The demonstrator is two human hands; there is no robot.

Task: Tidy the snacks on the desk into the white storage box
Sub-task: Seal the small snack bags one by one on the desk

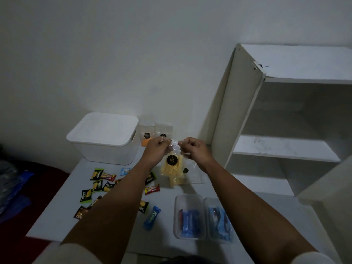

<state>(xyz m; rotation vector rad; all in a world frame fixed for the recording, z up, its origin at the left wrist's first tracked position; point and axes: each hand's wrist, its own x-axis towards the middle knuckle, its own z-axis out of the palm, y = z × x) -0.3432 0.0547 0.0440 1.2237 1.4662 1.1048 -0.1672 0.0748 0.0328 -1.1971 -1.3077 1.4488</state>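
Crinkly clear plastic, the neck of a bag of pale yellow stick snacks (172, 167), is pinched between the left hand (155, 151) and right hand (196, 150) above the surface (114, 216). At ten o'clock from it sits the smooth white storage box (103, 139), rounded lid on. Small glossy candy wrappers (99, 185) lie scattered at eight o'clock.

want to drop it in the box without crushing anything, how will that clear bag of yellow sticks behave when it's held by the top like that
Probably floppy: the clear bag of yellow sticks hangs from its crinkled top, pinched by the left hand and right hand. It looks light, since fingertips alone carry it. The hollow sticks may be brittle, so lowering seems safer than dropping.
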